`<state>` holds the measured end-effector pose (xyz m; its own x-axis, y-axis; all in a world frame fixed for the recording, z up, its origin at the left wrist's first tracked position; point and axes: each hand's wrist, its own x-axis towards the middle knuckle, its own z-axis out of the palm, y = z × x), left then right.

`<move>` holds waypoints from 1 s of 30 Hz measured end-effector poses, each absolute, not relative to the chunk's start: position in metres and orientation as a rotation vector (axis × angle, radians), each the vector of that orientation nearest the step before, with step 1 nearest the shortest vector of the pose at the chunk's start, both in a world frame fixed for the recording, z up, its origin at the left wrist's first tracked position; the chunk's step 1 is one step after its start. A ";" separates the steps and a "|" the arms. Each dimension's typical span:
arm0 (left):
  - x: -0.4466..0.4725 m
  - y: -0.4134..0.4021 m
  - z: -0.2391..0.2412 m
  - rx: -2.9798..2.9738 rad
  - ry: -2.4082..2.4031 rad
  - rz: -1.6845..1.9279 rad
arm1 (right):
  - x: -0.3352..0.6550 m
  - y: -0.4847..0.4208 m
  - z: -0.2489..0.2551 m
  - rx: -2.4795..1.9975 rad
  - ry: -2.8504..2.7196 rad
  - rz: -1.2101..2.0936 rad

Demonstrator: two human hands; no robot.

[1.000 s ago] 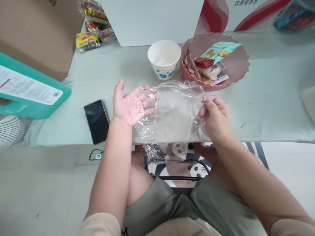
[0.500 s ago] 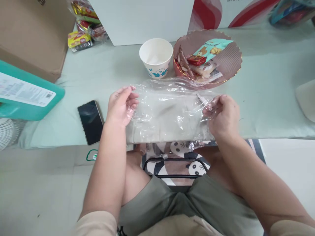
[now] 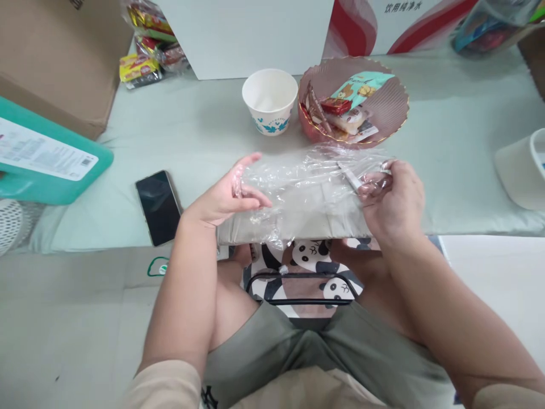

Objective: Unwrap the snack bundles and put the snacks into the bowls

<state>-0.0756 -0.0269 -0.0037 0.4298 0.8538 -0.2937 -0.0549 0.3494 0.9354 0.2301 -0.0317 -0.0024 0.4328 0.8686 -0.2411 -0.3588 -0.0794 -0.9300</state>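
Note:
A crumpled clear plastic bag is stretched between my two hands above the table's front edge. My left hand is at its left end, thumb and fingers spread apart, with the film lying against the palm and between them. My right hand has its fingers curled closed around the bag's right end. A small white strip shows by the right fingertips. Just beyond the bag stand a white paper cup with blue leaf prints and a pinkish ribbed bowl holding several snack packets.
A dark phone lies left of my left arm. Farther left are a green jug and a cardboard box. Snack packs and a white box stand at the back. A white container is at the right.
My left hand has opened its fingers and turned, moving right along the bag. The bag is more gathered between the hands. My right hand keeps its grip and has shifted slightly right.

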 end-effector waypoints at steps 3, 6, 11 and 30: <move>-0.068 -0.027 0.001 0.980 1.074 0.883 | 0.232 -0.035 -0.002 -1.279 -0.601 1.082; -0.062 -0.024 0.008 0.879 1.166 1.101 | 0.234 -0.038 -0.001 -1.282 -0.707 1.083; -0.056 -0.023 0.019 0.795 1.230 1.207 | 0.227 -0.046 0.003 -1.319 -0.832 1.143; -0.056 -0.019 0.014 0.998 1.336 1.123 | 0.231 -0.026 -0.019 -1.348 -1.059 1.128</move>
<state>-0.0562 -0.0191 0.0139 -0.0744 0.9757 -0.2063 -0.0349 0.2042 0.9783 0.2309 -0.0260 -0.0195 0.1686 0.9832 -0.0706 0.0092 -0.0732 -0.9973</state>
